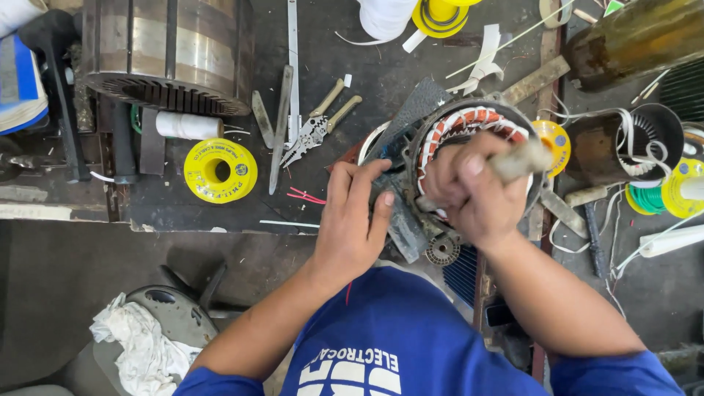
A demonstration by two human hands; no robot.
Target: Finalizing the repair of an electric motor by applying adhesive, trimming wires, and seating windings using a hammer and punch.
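From the head camera, looking straight down on a dark, messy worktop (381, 66). In the middle, a round motor part (469, 147) with orange and white wire coils inside, tipped up near the front edge of the worktop, close to the body, likely so the inside is easy to reach. Left hand (352, 216) pressed against its left side, fingers (367, 183) curled on the grey casing, seemingly to keep it from moving. Right hand (473, 187) closed tight around a pale tool handle (517, 160), with the working end poked down into the coils. Hard to tell what kind of tool, since the tip is hidden by the hand and the handle is blurry. Just left of the motor part, a pair of pliers (317, 128) lying open, and a yellow spool (220, 170) further left beside a white roll (189, 125). At the top left, a big metal drum with slots (165, 55), cut off by the edge. At the right, a dark can (623, 143) with white wires looped over it, and green wire spools (664, 192) partly cut off. Low on the left, a white rag (139, 345) on a stool. Blue shirt (396, 337) at the bottom hiding whatever sits below the worktop.
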